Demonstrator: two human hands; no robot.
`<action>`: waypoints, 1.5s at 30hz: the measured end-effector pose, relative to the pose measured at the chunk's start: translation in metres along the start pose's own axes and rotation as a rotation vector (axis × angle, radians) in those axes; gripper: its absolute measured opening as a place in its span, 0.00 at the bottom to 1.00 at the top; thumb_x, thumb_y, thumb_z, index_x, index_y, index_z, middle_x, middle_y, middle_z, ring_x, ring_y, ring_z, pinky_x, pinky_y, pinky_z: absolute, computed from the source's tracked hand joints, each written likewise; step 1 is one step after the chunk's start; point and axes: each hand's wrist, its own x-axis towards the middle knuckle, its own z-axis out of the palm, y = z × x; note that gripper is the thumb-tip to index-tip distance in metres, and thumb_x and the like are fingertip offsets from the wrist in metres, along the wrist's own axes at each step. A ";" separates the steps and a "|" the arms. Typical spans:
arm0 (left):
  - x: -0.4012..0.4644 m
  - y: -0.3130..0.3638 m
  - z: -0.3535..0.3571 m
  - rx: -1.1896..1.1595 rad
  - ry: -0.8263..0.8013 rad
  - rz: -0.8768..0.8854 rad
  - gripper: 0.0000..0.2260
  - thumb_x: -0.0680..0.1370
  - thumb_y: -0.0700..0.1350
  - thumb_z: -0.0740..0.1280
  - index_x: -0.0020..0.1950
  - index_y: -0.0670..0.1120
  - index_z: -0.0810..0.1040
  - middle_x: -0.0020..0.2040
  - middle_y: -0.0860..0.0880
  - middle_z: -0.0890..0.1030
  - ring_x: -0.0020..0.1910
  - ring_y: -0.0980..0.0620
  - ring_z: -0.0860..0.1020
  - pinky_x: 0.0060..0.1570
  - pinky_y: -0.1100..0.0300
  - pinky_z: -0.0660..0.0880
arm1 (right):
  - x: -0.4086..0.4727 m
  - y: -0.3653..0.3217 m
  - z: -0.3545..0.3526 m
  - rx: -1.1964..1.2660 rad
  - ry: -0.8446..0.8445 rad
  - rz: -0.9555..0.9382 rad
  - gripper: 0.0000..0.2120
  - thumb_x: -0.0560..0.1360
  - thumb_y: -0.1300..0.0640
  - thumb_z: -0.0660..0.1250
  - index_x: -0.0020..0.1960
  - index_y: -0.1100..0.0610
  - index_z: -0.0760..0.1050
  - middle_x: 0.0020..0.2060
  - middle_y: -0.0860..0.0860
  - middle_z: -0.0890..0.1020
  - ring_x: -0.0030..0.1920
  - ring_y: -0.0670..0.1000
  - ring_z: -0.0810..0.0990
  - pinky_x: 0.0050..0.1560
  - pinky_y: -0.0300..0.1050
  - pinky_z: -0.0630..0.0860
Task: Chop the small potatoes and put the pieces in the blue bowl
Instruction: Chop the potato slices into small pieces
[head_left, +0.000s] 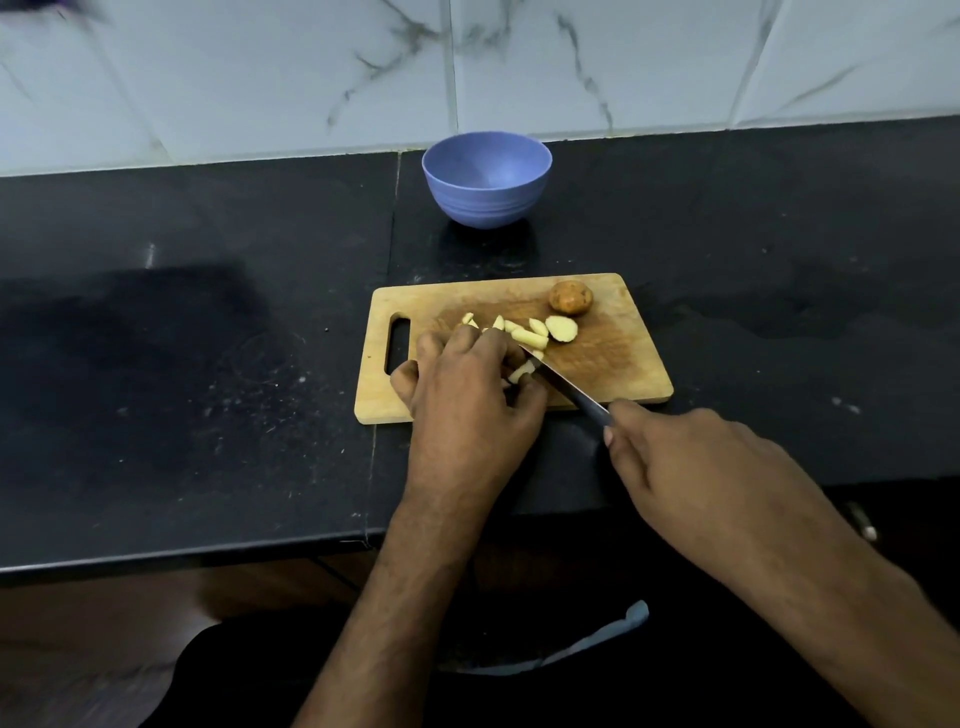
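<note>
Pale yellow potato pieces (524, 332) lie scattered across the middle of your wooden cutting board (613, 364), some of them hidden under your left hand (467, 395). One cut half (561, 329) rests flat just to the right of the pieces, and a whole small potato (571, 298), still in its brown skin, sits just behind it near the board's far edge.

Your left hand is curled down over the pieces at the near left of the board, its fingers bent and pinning a piece (521, 372) against the wood right beside the blade. Your right hand (691, 462) is wrapped around the handle of the knife (566, 387), which is buried in your grip; the blade runs diagonally up and left from the board's near edge, with its tip among the pieces next to your left fingers.

Beyond the board stands the blue bowl (487, 179), well apart from the potatoes, close to the marble-patterned wall tiles (260, 78). Nothing shows inside it. Board and bowl both sit on the black countertop (182, 364), which is scuffed and speckled with pale marks. The board's handle slot (397, 344) faces left.
</note>
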 end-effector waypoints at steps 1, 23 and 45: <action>-0.001 -0.001 -0.001 -0.008 -0.003 0.002 0.07 0.75 0.54 0.69 0.52 0.57 0.77 0.51 0.60 0.74 0.59 0.55 0.65 0.55 0.55 0.56 | -0.001 0.001 0.000 0.023 -0.004 -0.015 0.11 0.83 0.43 0.46 0.52 0.43 0.66 0.31 0.45 0.71 0.29 0.43 0.69 0.27 0.37 0.62; -0.003 -0.009 -0.002 -0.086 0.028 -0.091 0.04 0.75 0.52 0.71 0.49 0.55 0.81 0.51 0.60 0.74 0.59 0.56 0.66 0.57 0.55 0.56 | -0.012 -0.008 -0.008 -0.033 -0.076 0.022 0.10 0.82 0.42 0.47 0.45 0.44 0.60 0.31 0.46 0.74 0.29 0.43 0.71 0.27 0.37 0.62; 0.011 0.000 0.009 0.070 0.051 0.077 0.11 0.74 0.58 0.71 0.55 0.58 0.81 0.62 0.53 0.69 0.64 0.51 0.63 0.59 0.52 0.57 | 0.023 0.018 0.014 0.274 0.108 0.110 0.18 0.81 0.42 0.55 0.37 0.52 0.65 0.26 0.50 0.74 0.26 0.50 0.75 0.27 0.46 0.68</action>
